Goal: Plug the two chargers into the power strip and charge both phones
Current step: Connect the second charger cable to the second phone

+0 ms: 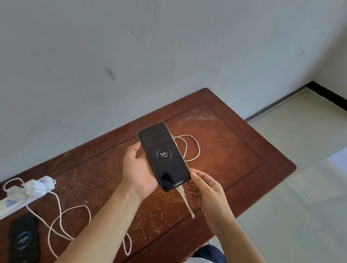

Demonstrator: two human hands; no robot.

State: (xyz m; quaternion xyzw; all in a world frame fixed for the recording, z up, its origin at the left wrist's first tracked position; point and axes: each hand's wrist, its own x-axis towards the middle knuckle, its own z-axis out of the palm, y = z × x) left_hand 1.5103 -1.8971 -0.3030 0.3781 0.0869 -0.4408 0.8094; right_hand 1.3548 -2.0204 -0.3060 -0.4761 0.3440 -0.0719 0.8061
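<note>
My left hand holds a black phone above the table; its screen shows a 54% charging ring. A white cable is plugged into the phone's bottom end and loops behind it. My right hand is at the phone's lower right corner, thumb touching the edge, fingers loosely curled beside the cable plug. A white power strip lies at the left with two white chargers plugged in. A second black phone lies face up near the strip, its screen lit, with a cable running to it.
The worn brown wooden table stands against a grey wall. Cable loops lie on the table between the strip and my left forearm. Pale floor tiles lie beyond the table's right edge.
</note>
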